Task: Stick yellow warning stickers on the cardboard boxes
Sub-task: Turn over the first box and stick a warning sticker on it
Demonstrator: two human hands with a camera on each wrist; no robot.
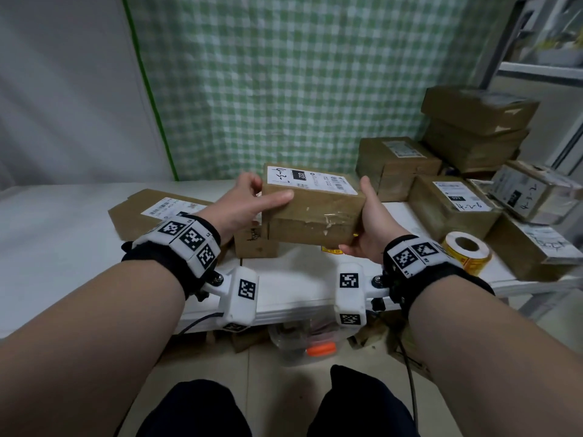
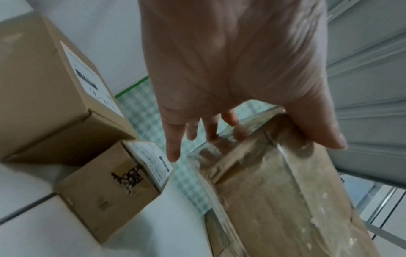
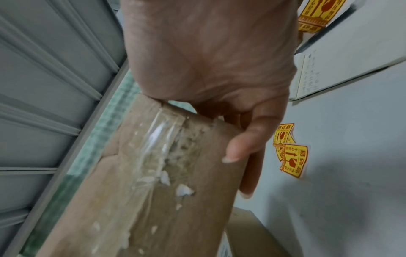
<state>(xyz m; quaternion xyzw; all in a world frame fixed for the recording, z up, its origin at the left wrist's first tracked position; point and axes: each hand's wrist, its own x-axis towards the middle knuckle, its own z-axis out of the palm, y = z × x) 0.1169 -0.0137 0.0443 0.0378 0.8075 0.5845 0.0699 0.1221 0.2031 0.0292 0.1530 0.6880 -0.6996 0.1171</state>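
Note:
Both hands hold one taped cardboard box (image 1: 315, 212) in the air above the white table (image 1: 63, 222); its top carries a white shipping label. My left hand (image 1: 252, 200) grips its left end, thumb on the near top edge and fingers behind. My right hand (image 1: 369, 222) grips the right end with the fingers curled underneath. The left wrist view shows the left hand (image 2: 241, 90) on the box (image 2: 285, 200); the right wrist view shows the right hand (image 3: 208, 78) on the box (image 3: 164, 173). A roll of yellow warning stickers (image 1: 467, 252) stands at the right. Loose yellow stickers (image 3: 291, 156) lie on the table.
A small box (image 1: 255, 244) sits under the held one, and a flat box (image 1: 148, 212) lies to the left. Several labelled boxes (image 1: 451, 203) and a stack (image 1: 473, 127) crowd the right side. A clear container with an orange lid (image 1: 320, 348) lies under the table.

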